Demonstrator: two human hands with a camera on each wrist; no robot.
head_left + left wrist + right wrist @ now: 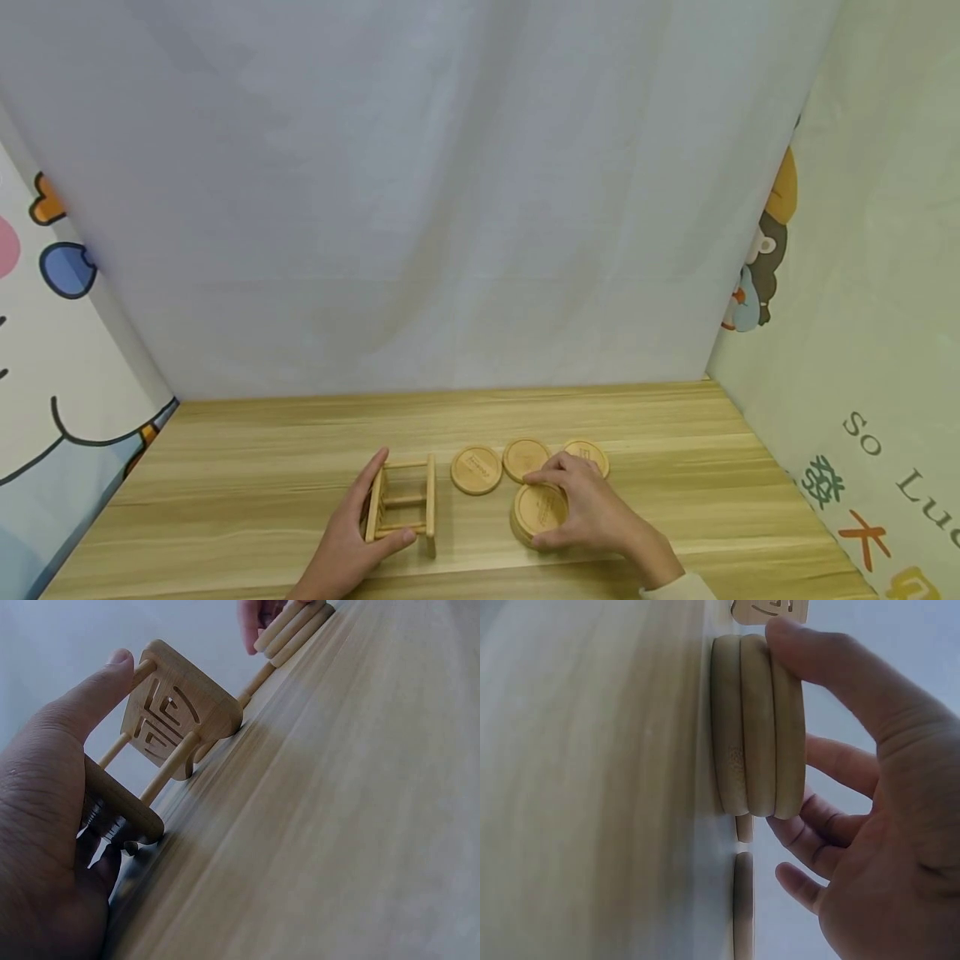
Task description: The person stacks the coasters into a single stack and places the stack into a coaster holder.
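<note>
A small wooden coaster rack (431, 504), two side plates joined by thin rods, stands on the table. My left hand (348, 529) grips it from the left, thumb across the near side; the cut-out pattern of one plate shows in the left wrist view. To its right is a stack of three round wooden coasters (756, 727). With thumb and index finger on opposite edges, my right hand (596, 512) pinches the top coaster (542, 507). That coaster lies flat against the one below.
Behind the stack, a row of single coasters lies flat: one at the left (476, 470), a middle coaster (525, 458), and a right coaster (591, 455) partly behind my right hand. A pale curtain (450, 208) borders the wooden table (300, 433) at the back, with printed cloths on both sides.
</note>
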